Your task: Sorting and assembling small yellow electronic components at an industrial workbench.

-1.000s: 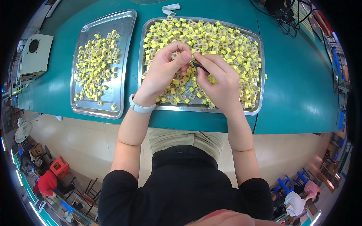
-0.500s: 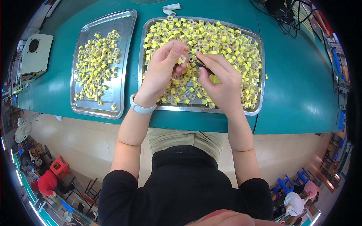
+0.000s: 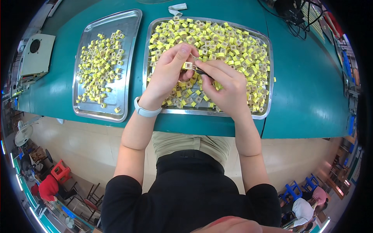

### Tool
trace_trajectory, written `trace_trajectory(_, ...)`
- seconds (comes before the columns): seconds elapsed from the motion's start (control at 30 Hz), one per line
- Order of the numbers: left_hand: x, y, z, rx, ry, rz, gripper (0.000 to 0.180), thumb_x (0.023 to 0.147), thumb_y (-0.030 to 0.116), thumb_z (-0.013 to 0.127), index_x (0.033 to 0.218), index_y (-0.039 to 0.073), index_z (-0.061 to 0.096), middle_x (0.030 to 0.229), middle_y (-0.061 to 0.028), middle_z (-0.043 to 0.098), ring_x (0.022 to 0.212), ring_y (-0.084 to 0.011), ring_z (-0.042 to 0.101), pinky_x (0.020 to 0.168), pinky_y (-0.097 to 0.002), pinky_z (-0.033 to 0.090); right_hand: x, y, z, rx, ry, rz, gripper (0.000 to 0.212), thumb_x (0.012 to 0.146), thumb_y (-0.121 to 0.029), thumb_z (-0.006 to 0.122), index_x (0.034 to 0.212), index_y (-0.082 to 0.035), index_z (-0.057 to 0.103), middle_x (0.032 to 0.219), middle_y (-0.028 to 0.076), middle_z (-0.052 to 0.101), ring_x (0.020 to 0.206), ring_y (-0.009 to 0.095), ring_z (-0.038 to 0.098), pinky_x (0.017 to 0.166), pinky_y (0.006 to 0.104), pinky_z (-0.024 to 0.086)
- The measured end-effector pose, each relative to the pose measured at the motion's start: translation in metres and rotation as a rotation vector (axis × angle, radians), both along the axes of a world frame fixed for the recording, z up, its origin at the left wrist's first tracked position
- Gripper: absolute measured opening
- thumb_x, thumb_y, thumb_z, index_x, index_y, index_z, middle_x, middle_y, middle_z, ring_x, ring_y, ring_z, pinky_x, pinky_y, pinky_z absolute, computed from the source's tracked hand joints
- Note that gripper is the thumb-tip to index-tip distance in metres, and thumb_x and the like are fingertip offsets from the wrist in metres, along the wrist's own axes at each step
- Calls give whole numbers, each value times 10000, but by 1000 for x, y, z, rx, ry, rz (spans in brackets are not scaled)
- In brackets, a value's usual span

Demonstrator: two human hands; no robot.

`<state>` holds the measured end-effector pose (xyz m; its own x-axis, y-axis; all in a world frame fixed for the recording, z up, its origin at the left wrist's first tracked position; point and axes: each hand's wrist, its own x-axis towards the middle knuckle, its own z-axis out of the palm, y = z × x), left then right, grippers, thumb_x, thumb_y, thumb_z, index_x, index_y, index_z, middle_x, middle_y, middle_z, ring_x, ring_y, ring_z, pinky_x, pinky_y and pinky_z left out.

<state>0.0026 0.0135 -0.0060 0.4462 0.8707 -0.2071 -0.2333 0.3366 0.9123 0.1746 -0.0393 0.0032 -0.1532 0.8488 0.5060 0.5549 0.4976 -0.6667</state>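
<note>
Between the fingertips of my left hand [image 3: 166,73] is a small block-shaped electronic component [image 3: 188,65], pale with a square middle and thin wire pins pointing right. My right hand [image 3: 230,84] is closed around a slim black tool [image 3: 201,72], tweezers-like, though its exact kind is partly covered by my fingers. The tool's tip meets the pins. Both hands hover over a large metal tray [image 3: 217,113] heaped with similar yellow and clear components [image 3: 233,50]. A second metal tray [image 3: 119,95] on the left carries a smaller pile of them [image 3: 97,66].
The trays lie on a green tabletop [image 3: 307,89]. One loose component [image 3: 274,79] sits just right of the large tray. A crumpled white strip [image 3: 177,7] lies behind it. A beige box with a fan [image 3: 37,54] stands far left; black cables [image 3: 297,19] are at the back right.
My right hand has moved left, bringing the black tool up to the component's pins. The component in my left hand has turned, so its square face and pins now show.
</note>
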Motion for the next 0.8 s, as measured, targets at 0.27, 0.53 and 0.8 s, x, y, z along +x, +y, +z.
trace_trajectory(0.27,2,-2,5,-16,80,-29,432,1049,468,439,1000,66,588,796,7,584,585,-56,460,509,-187,332,0,0,-1,33,-4,5,366,738,93,678,1072,-45,739,924,93,712,672,168,661,593,268,542)
trace_trajectory(0.53,-1,0,1,-62,-56,-53,353,1051,378,477,990,57,612,816,13,587,590,-51,477,518,-180,371,2,2,-3,44,-8,-13,299,724,9,705,1011,-65,737,896,57,713,681,212,683,581,311,551)
trace_trajectory(0.8,3,-1,5,-48,43,-63,402,1059,417,437,977,54,588,783,12,537,588,-62,462,502,-183,331,3,0,0,24,-37,10,354,741,89,671,1064,-41,736,924,96,715,669,167,664,591,269,542)
